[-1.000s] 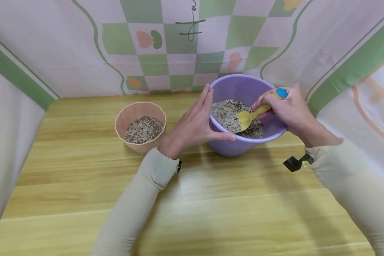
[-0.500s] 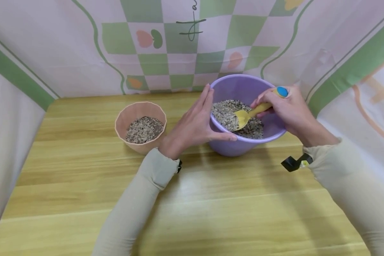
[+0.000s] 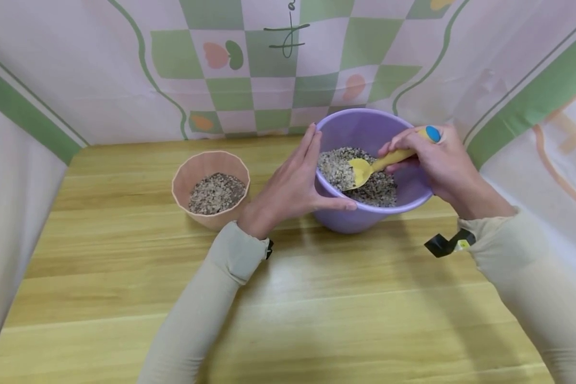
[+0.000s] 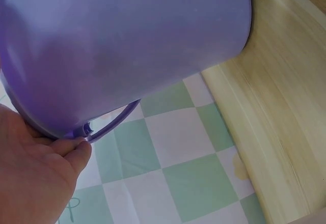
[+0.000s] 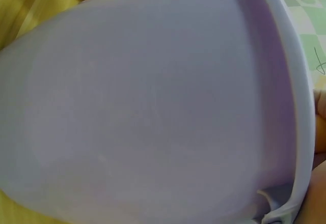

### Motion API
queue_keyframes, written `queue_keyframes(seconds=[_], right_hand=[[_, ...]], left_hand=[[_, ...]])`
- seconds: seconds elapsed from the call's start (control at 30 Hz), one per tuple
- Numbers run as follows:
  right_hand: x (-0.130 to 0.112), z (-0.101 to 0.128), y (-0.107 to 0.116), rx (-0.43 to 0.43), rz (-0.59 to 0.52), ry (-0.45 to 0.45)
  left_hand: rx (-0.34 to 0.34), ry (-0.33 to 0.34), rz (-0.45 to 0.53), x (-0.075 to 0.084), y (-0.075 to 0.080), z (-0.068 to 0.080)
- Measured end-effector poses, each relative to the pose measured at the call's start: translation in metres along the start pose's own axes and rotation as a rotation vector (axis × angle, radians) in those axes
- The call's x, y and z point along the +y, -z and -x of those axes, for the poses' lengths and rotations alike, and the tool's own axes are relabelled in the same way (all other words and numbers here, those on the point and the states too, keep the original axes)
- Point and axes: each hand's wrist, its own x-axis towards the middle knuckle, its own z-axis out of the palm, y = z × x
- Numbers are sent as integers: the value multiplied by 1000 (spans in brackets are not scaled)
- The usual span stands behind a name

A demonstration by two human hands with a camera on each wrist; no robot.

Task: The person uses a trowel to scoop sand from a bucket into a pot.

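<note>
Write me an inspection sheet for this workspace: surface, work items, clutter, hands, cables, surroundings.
Surface: wooden table, bare planks in front.
Work items: purple bucket with a grainy mix inside; yellow scoop with a blue-capped handle, its blade in the mix; pink ribbed cup left of the bucket, partly filled with the same mix.
Clutter: nothing seen.
Hands: left hand lies flat against the bucket's near-left wall and rim; right hand grips the scoop handle.
Cables: nothing seen; a black camera mount at the right wrist.
Surroundings: checked pink and green cloth behind and at the sides.
</note>
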Motion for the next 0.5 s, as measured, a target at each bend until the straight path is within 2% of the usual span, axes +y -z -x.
queue_keyframes(seconds=[0.5], right_hand=[[-3,0,3,-11,-66,-22]], left_hand=[[-8,13,-10,2,0,-1]])
